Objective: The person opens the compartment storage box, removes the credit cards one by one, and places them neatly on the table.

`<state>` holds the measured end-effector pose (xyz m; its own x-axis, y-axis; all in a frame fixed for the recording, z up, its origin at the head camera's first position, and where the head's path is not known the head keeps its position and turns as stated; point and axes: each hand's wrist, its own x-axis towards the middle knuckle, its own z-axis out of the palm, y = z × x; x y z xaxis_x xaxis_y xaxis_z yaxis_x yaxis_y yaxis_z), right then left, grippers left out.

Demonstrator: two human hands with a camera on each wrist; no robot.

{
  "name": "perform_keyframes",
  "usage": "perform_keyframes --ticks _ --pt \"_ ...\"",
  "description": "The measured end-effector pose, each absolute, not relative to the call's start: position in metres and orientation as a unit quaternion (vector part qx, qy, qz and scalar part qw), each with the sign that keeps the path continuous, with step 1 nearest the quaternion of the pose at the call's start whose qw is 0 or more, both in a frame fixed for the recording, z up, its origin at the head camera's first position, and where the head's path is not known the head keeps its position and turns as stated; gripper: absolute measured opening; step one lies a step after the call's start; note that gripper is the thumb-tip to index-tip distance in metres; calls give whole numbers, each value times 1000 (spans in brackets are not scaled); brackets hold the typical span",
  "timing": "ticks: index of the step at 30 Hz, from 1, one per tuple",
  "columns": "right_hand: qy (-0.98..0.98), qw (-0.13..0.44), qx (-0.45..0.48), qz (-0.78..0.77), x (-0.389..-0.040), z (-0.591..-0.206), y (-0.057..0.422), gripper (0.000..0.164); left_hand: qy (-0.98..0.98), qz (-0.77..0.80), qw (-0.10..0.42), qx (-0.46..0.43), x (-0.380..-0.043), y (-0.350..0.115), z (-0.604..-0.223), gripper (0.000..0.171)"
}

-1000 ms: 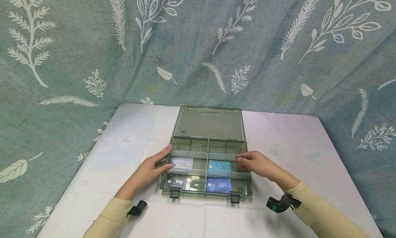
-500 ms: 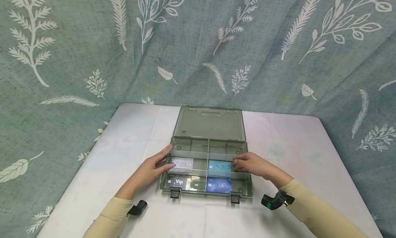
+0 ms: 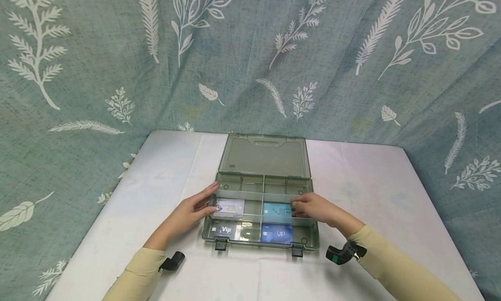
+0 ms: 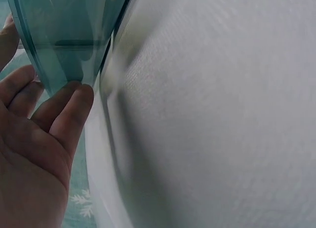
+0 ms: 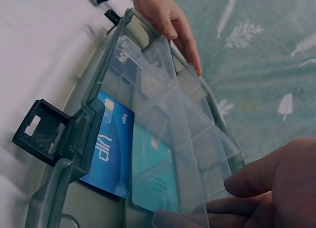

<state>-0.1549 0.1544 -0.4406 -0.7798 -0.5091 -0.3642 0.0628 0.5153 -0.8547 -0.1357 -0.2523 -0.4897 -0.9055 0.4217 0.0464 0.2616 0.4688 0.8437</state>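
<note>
A green see-through plastic storage box (image 3: 256,245) lies open on the table, split by clear dividers into compartments. My left hand (image 3: 192,212) holds its left wall, thumb over the rim and fingertips on the outside, as the left wrist view shows. In the right middle compartment, my right hand (image 3: 313,207) reaches down to the right edge of a teal VIP card (image 3: 277,212). Thumb and fingers stand a little apart in the right wrist view, the fingertips partly behind a clear divider (image 5: 195,178). A blue VIP card (image 3: 275,234) lies one row nearer.
A white VIP card (image 3: 230,207) lies in the left middle compartment and a dark Vip card (image 3: 224,230) in the left front one. The box's lid (image 3: 264,155) is folded back on the white tablecloth (image 3: 360,175). Patterned green fabric (image 3: 250,75) hangs behind and at both sides.
My right hand has moved left inside the right middle compartment, up to the teal card's edge. My left hand has stayed on the box's left wall.
</note>
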Motion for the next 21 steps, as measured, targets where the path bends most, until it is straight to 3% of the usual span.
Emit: perform_keyframes --ticks 21 --pt "817 266 -140 -492 -150 -435 159 39 855 470 79 204 -135 -252 -490 67"
